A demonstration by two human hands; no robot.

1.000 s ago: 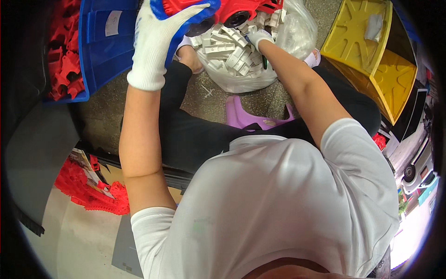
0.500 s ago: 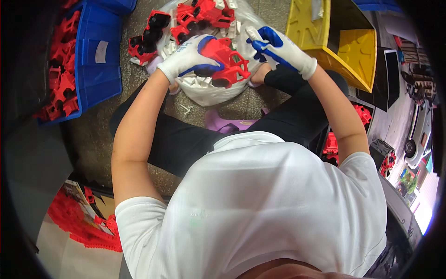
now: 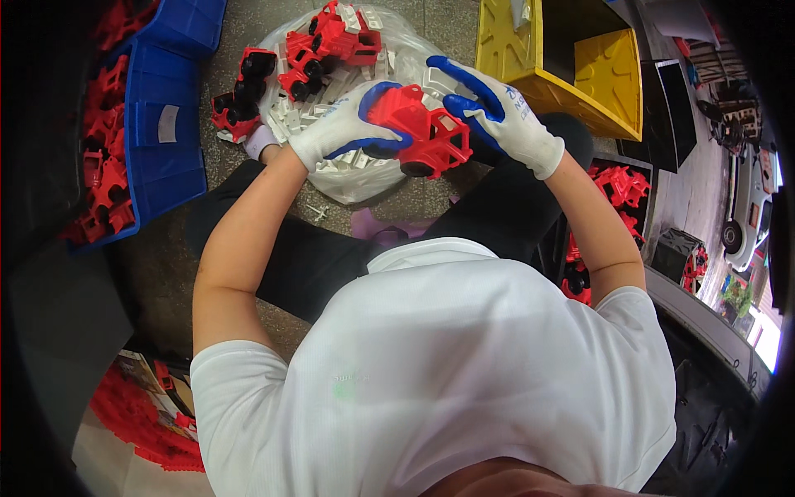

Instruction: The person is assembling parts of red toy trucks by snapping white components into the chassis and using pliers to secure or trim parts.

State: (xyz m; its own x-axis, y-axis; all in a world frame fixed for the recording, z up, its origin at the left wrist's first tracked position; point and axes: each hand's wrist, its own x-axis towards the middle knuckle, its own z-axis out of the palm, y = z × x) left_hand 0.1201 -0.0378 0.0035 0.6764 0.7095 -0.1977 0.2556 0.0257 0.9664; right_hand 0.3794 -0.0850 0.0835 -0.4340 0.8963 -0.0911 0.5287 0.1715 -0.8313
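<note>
A red toy truck [image 3: 426,132] with black wheels is in my left hand [image 3: 352,128], gloved in white and blue, its fingers wrapped round the rear end. Close to the truck's far right side, my right hand [image 3: 505,116], in the same kind of glove, holds a pale plastic part [image 3: 440,81] between index finger and thumb. Its exact shape is partly hidden. Beneath both hands a clear plastic bag [image 3: 360,186] lies spread on the floor, full of white plastic parts [image 3: 339,87]. Several red toy trucks [image 3: 335,41] rest on top of them.
On the left stands a blue bin [image 3: 170,157] beside red toy parts [image 3: 108,157]. A yellow bin [image 3: 509,41] is at the far right. More red trucks [image 3: 242,99] lie left of the bag, and others [image 3: 621,186] fill a dark crate by my right arm.
The red truck and my left hand have shifted right in the picture. My right hand has turned, its index finger stretched out farther over the pale part, near the truck.
</note>
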